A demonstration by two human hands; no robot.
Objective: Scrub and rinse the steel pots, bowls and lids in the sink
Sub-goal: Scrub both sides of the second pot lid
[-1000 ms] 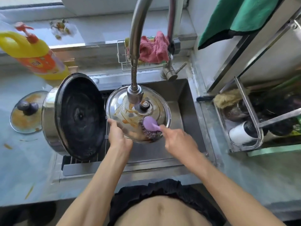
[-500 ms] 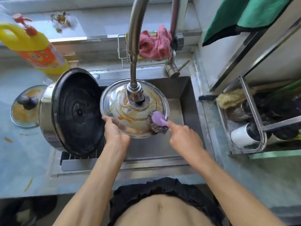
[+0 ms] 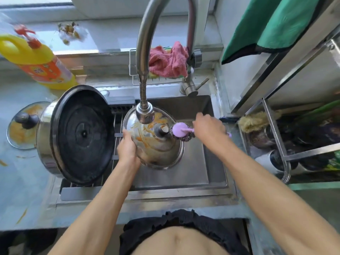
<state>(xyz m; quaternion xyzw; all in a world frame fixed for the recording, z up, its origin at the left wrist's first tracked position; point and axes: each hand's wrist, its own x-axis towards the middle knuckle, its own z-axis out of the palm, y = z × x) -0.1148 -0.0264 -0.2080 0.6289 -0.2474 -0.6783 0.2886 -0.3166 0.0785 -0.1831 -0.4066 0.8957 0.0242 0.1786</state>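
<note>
Lid (image 3: 152, 144), streaked orange, tilts over the sink (image 3: 202, 173) below the faucet head (image 3: 145, 113); left hand (image 3: 127, 148) grips its near-left rim; right hand (image 3: 208, 126), fingers closed on the purple-handled scourer (image 3: 181, 132), presses it at the lid's right edge beside the knob (image 3: 161, 130).

Bright daylight comes from the window ledge (image 3: 110, 37) at the top and washes it pale. Soft glare sits on the faucet (image 3: 145, 43) and the steel pot (image 3: 43, 137). The wide lens bends the edges; the detergent bottle (image 3: 36, 61) is blurred.
</note>
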